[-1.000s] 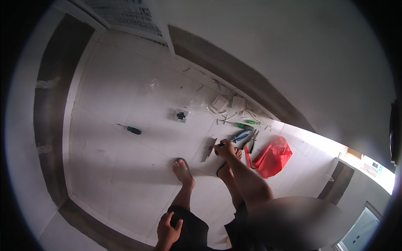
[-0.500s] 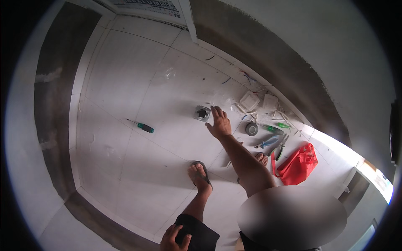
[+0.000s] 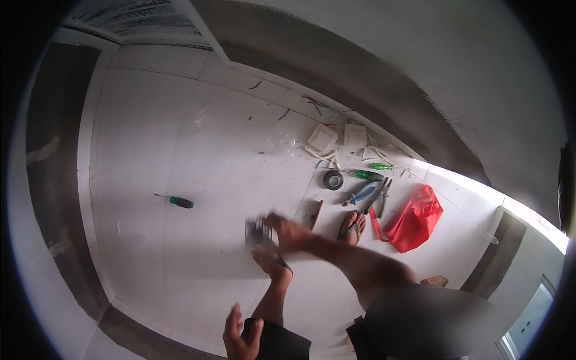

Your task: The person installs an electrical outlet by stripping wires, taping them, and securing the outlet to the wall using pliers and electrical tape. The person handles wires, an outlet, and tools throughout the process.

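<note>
My right hand (image 3: 288, 234) reaches across from the right and is closed on the edge of a small square grey plate-like fitting (image 3: 257, 231). Motion smears both, so the grip's details are lost. In the earlier frame the fitting shows a dark centre. It now hangs above my sandalled left foot (image 3: 275, 266). Beside my bent left knee, my left hand (image 3: 241, 337) is raised with fingers apart and nothing in it. A screwdriver (image 3: 182, 202) with a green and black handle lies alone on the white tiles to the left.
Right of my hand lie a black tape roll (image 3: 333, 180), green-handled screwdrivers (image 3: 369, 176), blue-handled pliers (image 3: 362, 193), dark-handled pliers (image 3: 384, 199) and a red bag (image 3: 414, 223). White square boxes (image 3: 322, 138), cables and wire scraps line the wall. My other sandalled foot (image 3: 351, 227) stands near the pliers.
My right hand has taken hold of the square fitting, lifted it off the floor and brought it nearer to me. My left hand has risen from the knee, its fingers spreading. The view has shifted.
</note>
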Motion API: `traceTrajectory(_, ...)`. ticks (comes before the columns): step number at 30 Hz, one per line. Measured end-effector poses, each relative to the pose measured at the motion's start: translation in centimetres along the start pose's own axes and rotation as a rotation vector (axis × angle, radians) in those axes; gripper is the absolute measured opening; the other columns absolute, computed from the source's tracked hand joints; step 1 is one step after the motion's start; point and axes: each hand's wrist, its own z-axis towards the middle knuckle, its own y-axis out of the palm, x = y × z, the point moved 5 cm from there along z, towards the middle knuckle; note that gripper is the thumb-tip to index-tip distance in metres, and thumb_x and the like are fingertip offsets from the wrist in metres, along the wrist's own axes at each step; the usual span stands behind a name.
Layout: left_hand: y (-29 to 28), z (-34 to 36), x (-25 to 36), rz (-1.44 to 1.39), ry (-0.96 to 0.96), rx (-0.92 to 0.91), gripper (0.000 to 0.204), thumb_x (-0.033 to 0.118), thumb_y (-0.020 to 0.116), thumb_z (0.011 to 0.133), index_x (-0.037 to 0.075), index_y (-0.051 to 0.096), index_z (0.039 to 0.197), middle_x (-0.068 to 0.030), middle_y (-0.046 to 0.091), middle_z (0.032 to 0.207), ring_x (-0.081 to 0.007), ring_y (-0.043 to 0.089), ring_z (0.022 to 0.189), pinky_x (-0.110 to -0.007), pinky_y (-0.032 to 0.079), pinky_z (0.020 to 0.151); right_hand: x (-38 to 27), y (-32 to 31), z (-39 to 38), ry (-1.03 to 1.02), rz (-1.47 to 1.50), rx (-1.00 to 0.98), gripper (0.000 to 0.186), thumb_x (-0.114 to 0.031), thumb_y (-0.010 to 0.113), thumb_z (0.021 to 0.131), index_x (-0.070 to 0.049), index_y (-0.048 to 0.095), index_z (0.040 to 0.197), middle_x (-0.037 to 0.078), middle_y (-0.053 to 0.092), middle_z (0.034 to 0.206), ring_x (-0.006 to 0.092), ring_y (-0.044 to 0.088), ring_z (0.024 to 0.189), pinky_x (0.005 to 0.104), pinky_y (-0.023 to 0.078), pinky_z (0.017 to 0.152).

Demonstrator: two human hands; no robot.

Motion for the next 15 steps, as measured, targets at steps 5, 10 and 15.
traceTrajectory(5,7.2,4.8,4.2,-0.831,-0.329,-0.291,0.058,0.015,0.074,0.097,0.005,0.049,0.148,-0.0168,0.064,0.129,-0.0258,0.067,0.113,-0.043,0.061,0.087,-9.2,-2.7,-11.8,-0.201,0.225,-0.122,0.090,-0.025,0.089,0.077,-0.003,0.045,0.152,0.026,0.048,0.153,0.0425,0.048,0.142,0.0491,0.043,0.116)
traceTrajectory(10,11.5,6.2,3.3,-0.831,-0.159,-0.445,0.046,0.007,0.068,0.099,0.002,0.052,0.142,-0.0108,0.066,0.122,-0.0169,0.066,0.107,-0.031,0.057,0.084,-3.3,-5.8,-15.1,-0.052,0.373,0.041,0.078,-0.025,0.090,0.082,-0.003,0.051,0.146,0.019,0.056,0.148,0.0354,0.057,0.131,0.0464,0.050,0.106)
traceTrajectory(15,8.7,8.0,9.7,-0.646,0.214,-0.216,0.045,0.000,0.058,0.100,0.003,0.047,0.143,-0.0137,0.062,0.129,-0.0204,0.065,0.108,-0.038,0.054,0.095,26.8,-13.3,-21.8,0.658,-0.379,1.006,0.072,-0.029,0.084,0.081,-0.001,0.053,0.140,0.027,0.064,0.124,0.0452,0.063,0.117,0.0535,0.052,0.097)
